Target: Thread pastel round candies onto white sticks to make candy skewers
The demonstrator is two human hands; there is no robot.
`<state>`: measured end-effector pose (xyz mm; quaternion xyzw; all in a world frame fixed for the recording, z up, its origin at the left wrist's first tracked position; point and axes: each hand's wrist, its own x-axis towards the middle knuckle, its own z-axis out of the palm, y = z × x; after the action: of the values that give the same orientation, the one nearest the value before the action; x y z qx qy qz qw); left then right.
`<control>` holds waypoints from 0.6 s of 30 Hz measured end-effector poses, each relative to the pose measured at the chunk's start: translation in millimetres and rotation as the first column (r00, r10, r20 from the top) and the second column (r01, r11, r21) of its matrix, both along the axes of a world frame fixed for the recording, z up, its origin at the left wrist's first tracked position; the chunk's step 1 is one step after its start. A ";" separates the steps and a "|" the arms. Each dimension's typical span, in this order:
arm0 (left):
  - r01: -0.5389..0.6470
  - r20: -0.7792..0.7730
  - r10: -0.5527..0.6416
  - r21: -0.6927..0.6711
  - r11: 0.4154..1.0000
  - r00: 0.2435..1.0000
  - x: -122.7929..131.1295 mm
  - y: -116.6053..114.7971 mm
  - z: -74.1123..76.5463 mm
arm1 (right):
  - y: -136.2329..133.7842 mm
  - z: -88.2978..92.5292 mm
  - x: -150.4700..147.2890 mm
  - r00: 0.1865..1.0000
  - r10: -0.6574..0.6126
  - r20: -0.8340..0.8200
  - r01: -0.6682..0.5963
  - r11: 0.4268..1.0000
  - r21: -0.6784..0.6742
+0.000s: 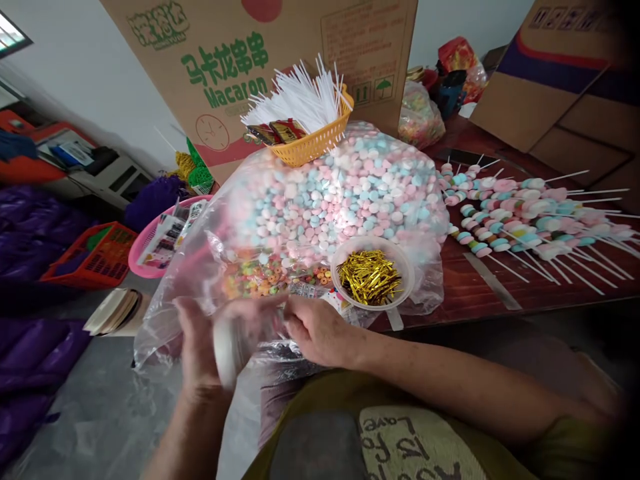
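Observation:
My left hand (197, 340), smeared by motion, is curled around a white rounded thing (231, 350) whose kind I cannot make out. Its fingers reach right, towards my right hand (320, 330), which is closed in a pinch at the far end of what looks like clear plastic. What lies between those fingertips is hidden. Just beyond both hands, a big clear bag of pink, white and blue candies (320, 207) covers the table. A round tub (411, 277) of gold twist ties (370, 275) stands beside my right hand. Ring-shaped coloured candies (260, 277) lie behind my left fingers.
An orange basket (313, 141) of white sticks (307, 100) rests on the candy bag, before a cardboard box (300, 33). Candy skewers (535, 217) are piled on the table (450, 303) at right. A pink basin (145, 257) and a red crate (107, 260) stand at left.

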<state>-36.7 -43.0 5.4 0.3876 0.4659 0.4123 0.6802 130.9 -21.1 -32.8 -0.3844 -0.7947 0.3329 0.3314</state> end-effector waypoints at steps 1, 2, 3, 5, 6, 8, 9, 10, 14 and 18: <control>0.049 -0.022 -0.049 -0.001 0.999 0.999 -3.0 -1.0 0.1 | 3.1 0.4 2.3 0.999 -0.047 -0.013 0.047 0.997 -0.057; 0.108 -0.059 -0.110 -0.035 0.993 0.992 -3.4 -2.6 -1.9 | 5.2 1.3 4.5 0.996 -0.091 -0.021 0.089 0.991 -0.097; 0.158 -0.091 -0.165 -0.085 0.984 0.982 -0.8 -4.5 -5.6 | 5.8 2.7 6.1 0.991 -0.129 -0.030 0.124 0.986 -0.112; 0.168 -0.099 -0.185 -0.157 0.973 0.978 12.4 -8.2 -15.3 | 2.2 5.7 6.5 0.986 -0.157 -0.062 0.150 0.984 -0.097; 0.119 -0.064 -0.130 -0.157 0.980 0.989 21.2 -9.6 -19.6 | -1.5 6.9 5.1 0.984 -0.157 -0.081 0.149 0.985 -0.093; -0.004 0.015 0.005 -0.122 0.993 1.000 38.0 -10.5 -24.6 | -9.6 8.1 0.8 0.982 -0.138 -0.130 0.122 0.984 -0.127; -0.041 0.032 0.045 -0.104 0.994 0.998 44.1 -9.9 -25.0 | -12.9 7.9 -1.3 0.977 -0.142 -0.158 0.113 0.978 -0.177; -0.069 0.030 0.072 -0.087 0.994 0.997 48.0 -8.6 -24.5 | -15.2 7.3 -2.7 0.972 -0.151 -0.181 0.102 0.961 -0.258; -0.272 -0.125 0.283 0.101 0.957 0.951 48.9 0.6 -20.2 | -14.4 2.9 2.1 0.967 0.012 -0.253 -0.184 0.721 -0.668; -0.167 -0.416 0.287 0.300 0.939 0.863 63.7 2.1 -23.4 | -5.7 0.9 23.1 0.935 -0.077 -0.347 -0.111 0.863 -0.493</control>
<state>27.0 -40.9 -18.0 0.4987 0.5975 0.4444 0.4436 154.1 -26.8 -31.9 -0.3839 -0.6101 0.5958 0.3541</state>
